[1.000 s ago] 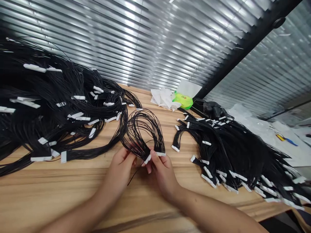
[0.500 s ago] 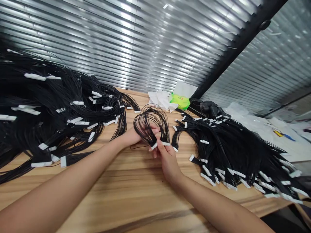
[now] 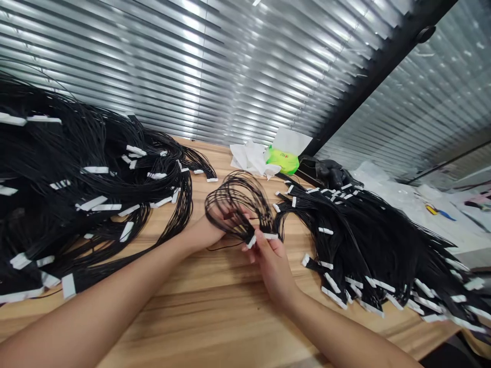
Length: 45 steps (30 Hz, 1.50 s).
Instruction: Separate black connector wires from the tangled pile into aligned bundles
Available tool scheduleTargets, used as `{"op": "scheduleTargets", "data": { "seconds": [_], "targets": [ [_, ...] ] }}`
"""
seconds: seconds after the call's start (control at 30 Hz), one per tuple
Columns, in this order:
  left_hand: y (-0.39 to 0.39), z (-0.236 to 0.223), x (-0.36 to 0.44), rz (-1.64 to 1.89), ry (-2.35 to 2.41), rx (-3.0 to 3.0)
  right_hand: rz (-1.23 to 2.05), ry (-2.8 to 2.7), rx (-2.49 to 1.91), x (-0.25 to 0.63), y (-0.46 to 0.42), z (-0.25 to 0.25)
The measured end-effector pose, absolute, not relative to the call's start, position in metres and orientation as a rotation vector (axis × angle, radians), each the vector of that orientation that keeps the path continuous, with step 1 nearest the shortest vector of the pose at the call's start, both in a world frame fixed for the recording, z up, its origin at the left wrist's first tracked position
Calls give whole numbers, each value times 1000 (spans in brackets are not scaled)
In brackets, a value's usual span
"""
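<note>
A looped bundle of thin black wires [image 3: 238,197] with two white connectors at its ends stands over the middle of the wooden table [image 3: 215,306]. My right hand [image 3: 268,258] pinches the white connectors [image 3: 264,237] at the loop's lower end. My left hand [image 3: 215,222] reaches through the loop from the left, its fingers spread behind the wires and holding the loop apart. A single loose black wire lies on the wood just under my left hand.
A large tangled heap of black wire harnesses [image 3: 76,189] fills the left. A neater stack of the same harnesses [image 3: 368,245] lies on the right. At the back are white tissues [image 3: 251,156], a green packet [image 3: 283,158] and a black glove [image 3: 330,171].
The wire loop and both hands have moved away from me and to the right, toward the right stack. My left hand went from pinching the loop's base to reaching inside the loop.
</note>
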<state>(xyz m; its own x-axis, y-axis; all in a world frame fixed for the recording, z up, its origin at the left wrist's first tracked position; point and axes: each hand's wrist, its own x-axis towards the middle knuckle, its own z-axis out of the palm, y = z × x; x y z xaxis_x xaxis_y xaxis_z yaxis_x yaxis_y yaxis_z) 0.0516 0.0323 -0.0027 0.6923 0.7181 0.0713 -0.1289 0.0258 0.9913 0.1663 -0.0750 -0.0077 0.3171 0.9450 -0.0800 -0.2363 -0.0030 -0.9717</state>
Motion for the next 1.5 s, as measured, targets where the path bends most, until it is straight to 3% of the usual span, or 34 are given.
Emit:
{"op": "scheduleTargets", "data": {
  "seconds": [0.13, 0.3, 0.87, 1.5],
  "targets": [
    [31, -1, 48, 797, 703, 1596, 896, -677, -1233, 181, -64, -8],
    [22, 7, 40, 948, 889, 1918, 879, -678, -1231, 185, -60, -11],
    [22, 7, 39, 1126, 754, 2547, 860, -836, -1322, 182, -62, -8],
    [27, 6, 31, 1187, 641, 2709, 915, -777, -1343, 177, -58, -6]
  ]
}}
